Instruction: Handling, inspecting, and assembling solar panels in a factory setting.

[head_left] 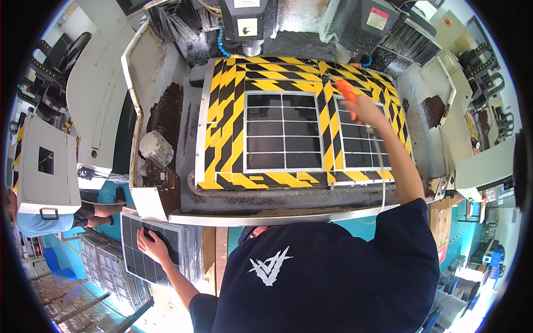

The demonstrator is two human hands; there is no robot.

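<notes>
- Striped plate [225, 150]: yellow and black, lying on the machine bed [250, 202].
- Stack of panels [191, 247]: beside the machine's front left corner, its uppermost panel dark with pale grid lines.
- Two gridded panels, a left one [301, 129] and a partly covered right one [355, 131]: side by side within the striped borders.
- Left hand [153, 247]: fingers spread, resting on the stack's top.
- Right hand [363, 109]: closed around an orange tool [345, 89] above the right panel; a thin pale hose [383, 186] hangs below.
</notes>
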